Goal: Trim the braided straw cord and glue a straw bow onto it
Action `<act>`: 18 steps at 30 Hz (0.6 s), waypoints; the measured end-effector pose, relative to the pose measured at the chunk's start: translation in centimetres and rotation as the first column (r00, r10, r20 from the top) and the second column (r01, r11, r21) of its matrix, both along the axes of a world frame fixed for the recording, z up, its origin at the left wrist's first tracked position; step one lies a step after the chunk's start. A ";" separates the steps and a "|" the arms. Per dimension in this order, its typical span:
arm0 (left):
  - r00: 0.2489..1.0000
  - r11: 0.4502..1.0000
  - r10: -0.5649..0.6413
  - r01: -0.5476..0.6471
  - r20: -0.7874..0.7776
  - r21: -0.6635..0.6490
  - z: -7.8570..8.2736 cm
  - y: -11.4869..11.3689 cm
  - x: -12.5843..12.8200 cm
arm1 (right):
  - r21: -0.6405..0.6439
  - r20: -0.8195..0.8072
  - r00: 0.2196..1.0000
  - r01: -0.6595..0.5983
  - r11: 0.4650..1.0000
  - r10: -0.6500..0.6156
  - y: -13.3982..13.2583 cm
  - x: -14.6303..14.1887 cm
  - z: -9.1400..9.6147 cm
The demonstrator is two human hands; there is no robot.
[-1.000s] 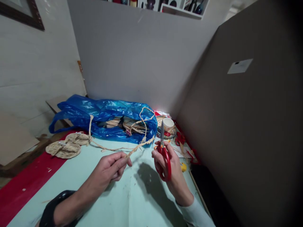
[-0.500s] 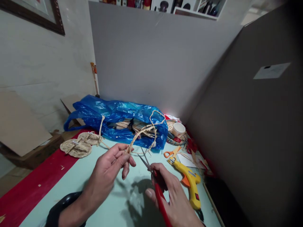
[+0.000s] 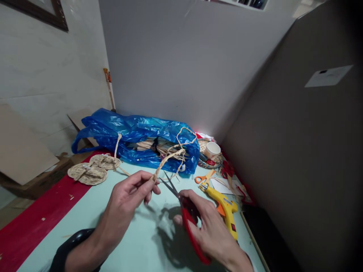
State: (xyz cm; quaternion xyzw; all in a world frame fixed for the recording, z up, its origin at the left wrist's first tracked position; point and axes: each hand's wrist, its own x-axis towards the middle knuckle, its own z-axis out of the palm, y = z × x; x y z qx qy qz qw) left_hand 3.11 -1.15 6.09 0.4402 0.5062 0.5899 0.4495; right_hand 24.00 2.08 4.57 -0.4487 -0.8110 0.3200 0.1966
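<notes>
Between the thumb and fingers of my left hand (image 3: 130, 196) is a braided straw cord (image 3: 166, 160), pinched near its lower end. The cord rises away from me and loops over a blue plastic bag (image 3: 141, 124). My right hand (image 3: 208, 223) grips red-handled scissors (image 3: 185, 215). Their blades are parted and point up and left, close to the cord and the left fingertips; whether they touch the cord I cannot tell. At the left lie coiled straw pieces (image 3: 87, 173), shaped like small woven slippers, with a cord end standing up beside them.
A yellow glue gun (image 3: 227, 206) lies right of my right hand, with orange-handled scissors (image 3: 201, 179) behind it. Farther back, a white cup (image 3: 212, 150) stands on a woven tray (image 3: 203, 145). Straw bundles (image 3: 147, 144) show in the bag's opening. Grey panels rise behind and right.
The view has shifted slightly, and things on the table appear a little higher and to the left. The scissor blades have come nearer the cord by my left fingers.
</notes>
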 end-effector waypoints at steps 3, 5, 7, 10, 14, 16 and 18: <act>0.993 1.000 0.020 -0.018 0.116 -0.026 -0.1 0.3 -0.5 | 0.148 0.341 0.939 -0.009 0.989 -0.043 0.8 0.8 -0.3; 0.983 0.999 0.007 0.002 0.183 -0.047 -0.1 0.4 -0.7 | 0.177 0.458 0.888 -0.039 0.984 -0.047 1.0 1.0 -0.9; 0.973 0.997 -0.028 0.043 0.227 -0.061 -0.1 0.4 -0.5 | 0.177 0.475 0.880 -0.069 0.982 -0.024 0.9 0.8 -1.5; 0.962 0.990 -0.093 0.117 0.258 -0.079 -0.2 0.2 -0.1 | 0.201 0.486 0.874 -0.129 0.971 0.016 0.4 0.5 -1.8; 0.961 0.976 -0.152 0.184 0.231 -0.121 -0.6 -0.1 0.5 | 0.234 0.450 0.893 -0.145 0.961 0.025 -0.1 0.4 -1.0; 0.970 0.973 -0.164 0.189 0.179 -0.130 -0.9 -0.4 0.8 | 0.202 0.266 0.964 -0.080 0.976 0.024 -0.3 0.3 -0.3; 0.984 0.978 -0.172 0.177 0.055 -0.107 -1.1 -0.6 1.2 | 0.085 -0.041 0.998 -0.046 0.995 0.050 -0.6 -0.1 0.1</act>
